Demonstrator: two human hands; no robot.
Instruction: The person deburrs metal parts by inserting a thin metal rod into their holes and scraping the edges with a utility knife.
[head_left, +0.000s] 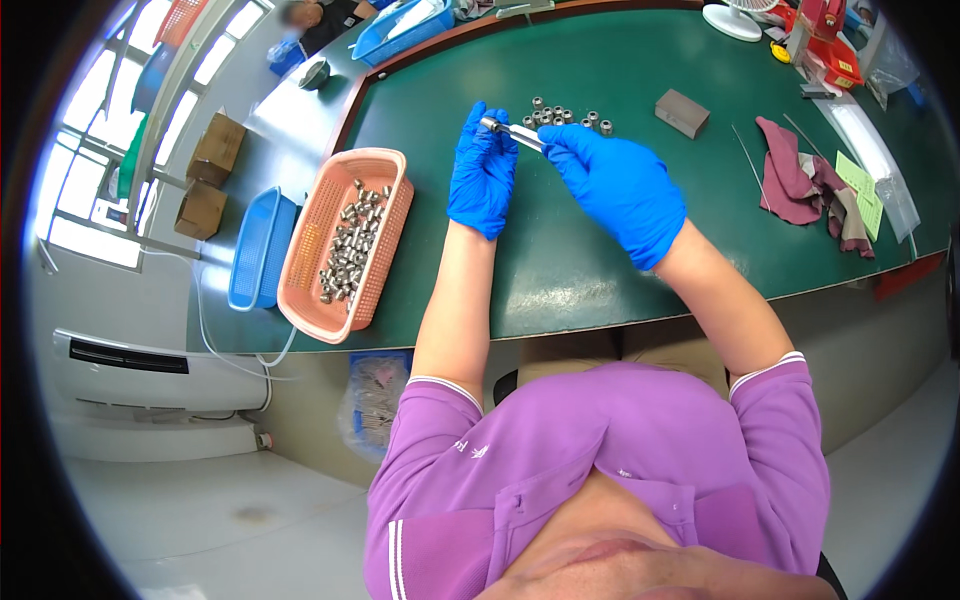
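My left hand [482, 182], in a blue glove, is closed with its fingers up and pinches a small metal cylindrical fitting [489, 124]. My right hand [622, 192], gloved in the same blue, grips a slim tool with a pale, shiny handle [526, 136]. Its thin end meets the fitting or lies right beside it; the exact kind of tool is too small to tell. Just beyond the hands, several similar metal fittings [560, 115] stand in a cluster on the green table [440, 90]. To the left, a pink plastic basket [396, 215] contains many more such fittings.
A blue basket [250, 262] stands beside the pink one. Toward the right lie a grey-brown block [682, 113], a maroon cloth [790, 170], thin rods and green paper [858, 190]. A white fan [733, 22] and red bins [835, 62] are at the far right. Another person [325, 20] is at the far left.
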